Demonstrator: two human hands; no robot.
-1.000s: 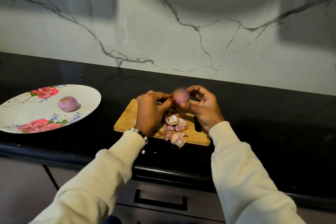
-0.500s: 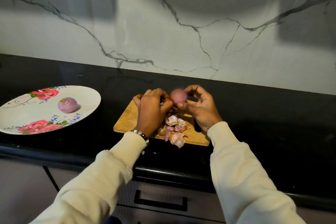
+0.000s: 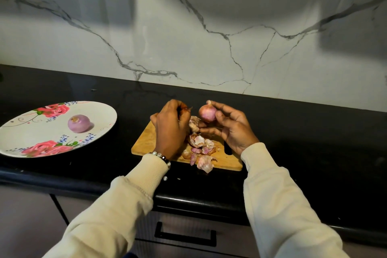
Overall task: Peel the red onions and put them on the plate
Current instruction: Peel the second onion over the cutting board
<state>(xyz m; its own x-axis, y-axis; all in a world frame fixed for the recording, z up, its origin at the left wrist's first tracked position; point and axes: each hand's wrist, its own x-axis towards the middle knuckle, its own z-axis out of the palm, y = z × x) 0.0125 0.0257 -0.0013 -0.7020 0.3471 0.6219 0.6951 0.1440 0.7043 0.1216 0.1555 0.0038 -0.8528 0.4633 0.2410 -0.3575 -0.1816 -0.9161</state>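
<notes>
My right hand (image 3: 231, 130) holds a small red onion (image 3: 207, 112) by thumb and fingertips above the far edge of the wooden cutting board (image 3: 146, 142). Just left of it, my left hand (image 3: 170, 128) is curled and pinches a scrap of dry brown skin (image 3: 185, 109) pulled away from the onion. Loose onion skins (image 3: 202, 148) lie piled on the board between my hands. One peeled red onion (image 3: 79, 123) sits on the floral plate (image 3: 25, 132) at the left.
The black countertop (image 3: 303, 142) runs along a marble-look wall (image 3: 209, 27). Its front edge lies just below the board, with a drawer handle (image 3: 185, 234) underneath. A few skin bits lie on the counter near my left wrist.
My left hand has drawn away to the left from the onion with a piece of skin. The right hand has turned the onion, and a gap now shows between the hands.
</notes>
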